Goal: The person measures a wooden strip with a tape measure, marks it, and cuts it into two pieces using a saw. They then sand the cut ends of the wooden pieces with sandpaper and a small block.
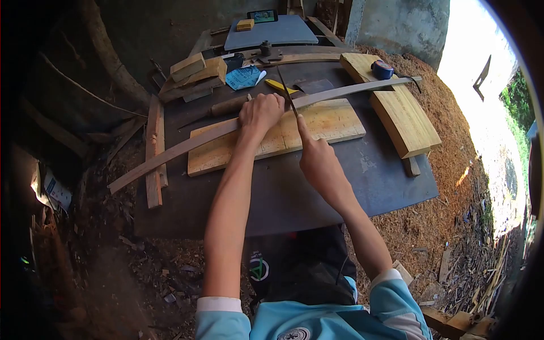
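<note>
A long thin wooden strip [187, 146] lies slantwise over a wider pale board [334, 123]. My left hand [262, 116] is closed and bears down on the strip near its middle, fingers curled. In my right hand [320, 161] is a hand saw [285, 85], its narrow dark blade seen edge-on and crossing the strip just right of my left hand. The right index finger stretches along the saw; its handle is hidden in the grip and its teeth cannot be made out. Beyond the strip lie a yellow cutter [277, 86] and a wooden-handled tool [226, 106].
Wood blocks [192, 73] are stacked at the table's left. Thick blocks [403, 122] and a blue tape measure [382, 69] sit at right, near the strip's far end. Blue paper [243, 77] and a phone [262, 16] are further back. Sawdust [447, 141] heaps beside the dark table [266, 209].
</note>
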{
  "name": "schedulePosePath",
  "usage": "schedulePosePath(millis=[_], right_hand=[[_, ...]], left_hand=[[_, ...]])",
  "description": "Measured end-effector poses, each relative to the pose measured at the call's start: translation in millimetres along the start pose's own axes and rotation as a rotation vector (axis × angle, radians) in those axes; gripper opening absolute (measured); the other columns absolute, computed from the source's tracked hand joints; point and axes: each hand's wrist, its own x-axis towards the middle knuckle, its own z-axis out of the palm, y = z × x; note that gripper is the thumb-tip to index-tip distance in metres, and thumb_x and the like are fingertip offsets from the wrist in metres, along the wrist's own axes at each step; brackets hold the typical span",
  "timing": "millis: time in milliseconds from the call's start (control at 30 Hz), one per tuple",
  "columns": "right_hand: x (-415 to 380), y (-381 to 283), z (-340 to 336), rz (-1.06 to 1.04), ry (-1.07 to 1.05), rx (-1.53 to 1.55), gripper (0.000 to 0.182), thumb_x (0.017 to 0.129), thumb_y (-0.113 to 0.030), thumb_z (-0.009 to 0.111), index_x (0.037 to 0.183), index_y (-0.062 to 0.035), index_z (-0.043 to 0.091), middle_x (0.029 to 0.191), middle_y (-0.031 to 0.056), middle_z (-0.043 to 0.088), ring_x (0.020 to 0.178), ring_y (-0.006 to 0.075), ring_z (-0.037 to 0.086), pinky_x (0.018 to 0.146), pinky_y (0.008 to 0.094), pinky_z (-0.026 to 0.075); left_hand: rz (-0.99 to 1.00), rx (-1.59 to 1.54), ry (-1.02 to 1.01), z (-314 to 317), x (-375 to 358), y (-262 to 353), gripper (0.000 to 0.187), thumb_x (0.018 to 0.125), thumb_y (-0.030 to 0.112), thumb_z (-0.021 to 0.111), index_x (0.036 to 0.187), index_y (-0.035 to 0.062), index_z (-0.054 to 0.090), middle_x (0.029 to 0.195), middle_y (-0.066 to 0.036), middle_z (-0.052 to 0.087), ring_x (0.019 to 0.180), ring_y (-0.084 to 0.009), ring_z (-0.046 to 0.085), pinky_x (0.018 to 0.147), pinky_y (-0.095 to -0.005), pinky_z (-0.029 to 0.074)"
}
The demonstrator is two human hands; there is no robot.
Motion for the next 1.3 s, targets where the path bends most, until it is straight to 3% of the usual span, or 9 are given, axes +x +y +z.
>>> schedulePosePath(millis=[267,367,433,600,733,900,1033,1200,1300], right_hand=[[-56.5,2.4,-16.8,0.102,-0.157,0.071,0.081,0.070,0.008,0.047,0.142,-0.0144,0.016,0.068,0.0251,0.058,0.063,0.0419,0.060,0.058,0.0483,0.049],[6.7,7.0,-1.8,-0.041,0.024,0.105,0.079,0.071,0.008,0.047,0.141,-0.0104,0.017,0.068,0.0248,0.058,0.063,0.0417,0.060,0.058,0.0475,0.049],[58.7,9.8,13.1,-0.083,0.038,0.094,0.077,0.071,0.007,0.047,0.141,-0.0077,0.018,0.068,0.0240,0.058,0.063,0.0416,0.060,0.058,0.0467,0.049],[-54.6,9.3,-3.8,0.068,-0.118,0.073,0.078,0.071,0.008,0.045,0.142,-0.0109,0.017,0.067,0.0226,0.058,0.064,0.0410,0.060,0.059,0.0468,0.050],[-42.8,1.1,-26.9,0.115,-0.151,0.066,0.078,0.072,0.008,0.045,0.142,-0.0105,0.016,0.069,0.0245,0.058,0.068,0.0409,0.061,0.062,0.0483,0.050],[33.6,-3.0,-7.0,-0.067,-0.010,0.076,0.073,0.075,0.004,0.047,0.141,-0.0074,0.018,0.073,0.0240,0.058,0.068,0.0408,0.061,0.062,0.0472,0.050],[-3.9,1.6,-13.1,0.015,-0.036,0.054,0.079,0.070,0.010,0.045,0.141,-0.0090,0.016,0.067,0.0266,0.056,0.064,0.0425,0.058,0.061,0.0497,0.045],[-116.5,21.7,-36.2,0.093,-0.152,0.248,0.069,0.083,0.006,0.042,0.142,-0.0083,0.009,0.069,0.0270,0.056,0.064,0.0422,0.058,0.059,0.0501,0.041],[-115.4,31.1,-45.8,0.097,0.031,0.393,0.064,0.088,0.001,0.040,0.141,-0.0068,0.005,0.065,0.0257,0.055,0.062,0.0420,0.057,0.058,0.0478,0.041]], left_hand=[[0.016,-0.005,0.127,9.5,0.5,-3.1,0.045,0.087,0.026,0.036,0.067,0.0000,0.066,0.073,-0.022,0.062,0.071,-0.0375,0.063,0.068,-0.0454,0.051],[0.000,-0.009,-0.007,-5.7,-5.0,3.7,0.047,0.089,0.029,0.032,0.077,-0.0011,0.066,0.086,-0.023,0.063,0.083,-0.0413,0.061,0.078,-0.0478,0.048],[0.034,0.019,0.073,3.2,-0.8,-2.3,0.045,0.087,0.027,0.034,0.069,-0.0004,0.066,0.076,-0.023,0.062,0.074,-0.0397,0.062,0.071,-0.0469,0.050],[0.070,0.009,0.168,15.3,4.8,-6.5,0.045,0.087,0.024,0.037,0.062,-0.0003,0.065,0.068,-0.023,0.061,0.066,-0.0376,0.063,0.065,-0.0461,0.051],[0.066,0.042,0.109,9.6,-13.4,0.2,0.048,0.089,0.027,0.034,0.067,-0.0004,0.066,0.072,-0.023,0.062,0.070,-0.0388,0.062,0.067,-0.0461,0.050],[0.123,0.092,0.244,11.5,-13.6,1.5,0.049,0.090,0.026,0.035,0.060,0.0003,0.064,0.065,-0.021,0.061,0.060,-0.0359,0.062,0.060,-0.0441,0.051],[0.230,0.061,0.426,20.6,-21.0,1.0,0.049,0.089,0.024,0.036,0.053,0.0025,0.062,0.056,-0.019,0.059,0.051,-0.0343,0.061,0.051,-0.0419,0.051],[0.115,-0.007,0.200,2.5,-29.2,6.9,0.043,0.089,0.025,0.038,0.064,0.0007,0.063,0.068,-0.020,0.062,0.063,-0.0339,0.063,0.062,-0.0437,0.050],[0.144,-0.020,0.185,12.3,-43.2,8.6,0.038,0.089,0.028,0.038,0.078,0.0000,0.062,0.076,-0.021,0.063,0.075,-0.0342,0.063,0.071,-0.0445,0.049]])
